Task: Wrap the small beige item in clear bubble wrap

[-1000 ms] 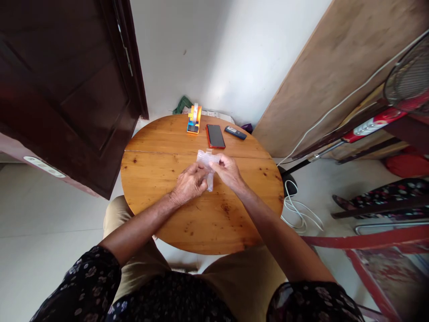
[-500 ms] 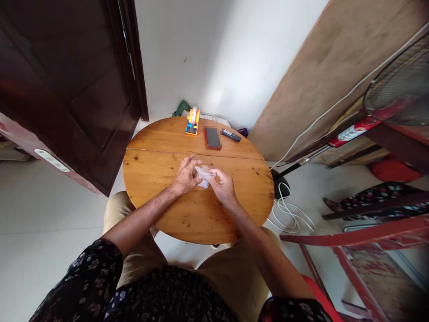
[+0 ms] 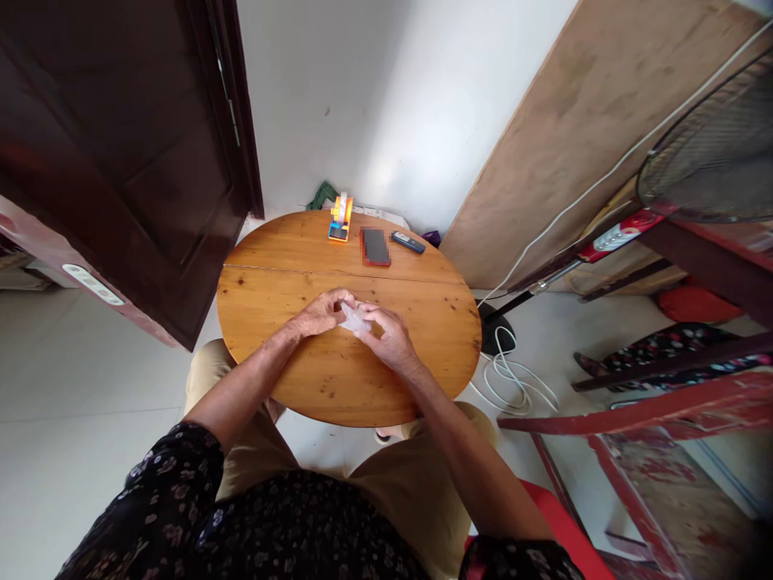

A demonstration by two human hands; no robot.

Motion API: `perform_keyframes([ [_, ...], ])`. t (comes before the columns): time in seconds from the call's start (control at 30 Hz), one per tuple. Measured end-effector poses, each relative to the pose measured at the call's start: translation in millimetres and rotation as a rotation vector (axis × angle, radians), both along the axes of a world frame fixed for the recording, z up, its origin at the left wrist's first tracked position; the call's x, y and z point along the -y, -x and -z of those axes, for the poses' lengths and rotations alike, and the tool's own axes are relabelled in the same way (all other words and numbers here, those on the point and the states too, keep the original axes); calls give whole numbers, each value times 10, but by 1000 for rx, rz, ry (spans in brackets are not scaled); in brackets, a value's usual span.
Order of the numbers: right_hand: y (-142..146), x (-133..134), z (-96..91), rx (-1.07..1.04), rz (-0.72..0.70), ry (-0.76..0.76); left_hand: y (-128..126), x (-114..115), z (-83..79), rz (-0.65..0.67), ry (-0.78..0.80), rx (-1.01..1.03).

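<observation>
Since half a second ago, the spread fingers of my left hand (image 3: 323, 312) have curled in, and my right hand (image 3: 391, 342) has drawn up close to them. Both hands are nearly closed: the left pinches one end of a small, crumpled piece of clear, whitish plastic film (image 3: 355, 319), while the right has the other end between thumb and forefinger. The film sits between my fingertips, over the middle of the oval, honey-brown wooden desk (image 3: 362, 387); whether it touches the wood, I can't tell.

Slipping seems the likeliest trouble: film this thin could slide from a light pinch or spring loose if either hand let go too early. Uneven pulling could stretch or tear it, and my fingers hide enough of it that I could miss a bad crease.

Across the knotty wood, beyond my hands, runs a seam. Past it lie a flat, dark phone with a red rim (image 3: 375, 246), a yellow-and-blue plastic tape dispenser (image 3: 341, 217) to its left, and a slim, dark-blue handset (image 3: 408, 242) to its right, all clear of my fingers.

Farther off, to my right, a loose white cable (image 3: 513, 383) coils on the pale tiled floor (image 3: 90, 346); to my left stands a dark-brown panelled door (image 3: 121, 161). Behind the desk, a crumpled green cloth (image 3: 322, 195) lies by the plain white wall (image 3: 338, 105).
</observation>
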State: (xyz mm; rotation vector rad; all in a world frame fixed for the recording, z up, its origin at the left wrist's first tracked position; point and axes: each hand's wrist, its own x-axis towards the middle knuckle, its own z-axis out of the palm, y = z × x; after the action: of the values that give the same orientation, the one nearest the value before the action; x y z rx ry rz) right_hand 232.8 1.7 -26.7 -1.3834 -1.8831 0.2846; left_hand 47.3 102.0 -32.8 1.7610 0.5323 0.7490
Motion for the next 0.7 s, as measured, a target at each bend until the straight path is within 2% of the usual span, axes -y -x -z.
perform_keyframes([
  [0.17, 18, 4, 46, 89, 32, -99, 161, -20, -147, 149, 11, -104],
  [0.27, 24, -40, 80, 69, 40, -161, 127, -1, -113, 126, 12, -70],
  [0.37, 11, -114, 76, -15, 45, -157, 17, 38, -21, 56, 91, 14],
  [0.43, -10, -175, 49, -112, 45, -98, -53, 53, 25, -17, 151, 54],
  [0.57, -52, -281, -25, -326, 27, 151, -112, 37, 20, -185, 226, 27],
  [0.7, -61, -283, -60, -519, -115, 368, -89, 27, -44, -257, 232, -108],
])
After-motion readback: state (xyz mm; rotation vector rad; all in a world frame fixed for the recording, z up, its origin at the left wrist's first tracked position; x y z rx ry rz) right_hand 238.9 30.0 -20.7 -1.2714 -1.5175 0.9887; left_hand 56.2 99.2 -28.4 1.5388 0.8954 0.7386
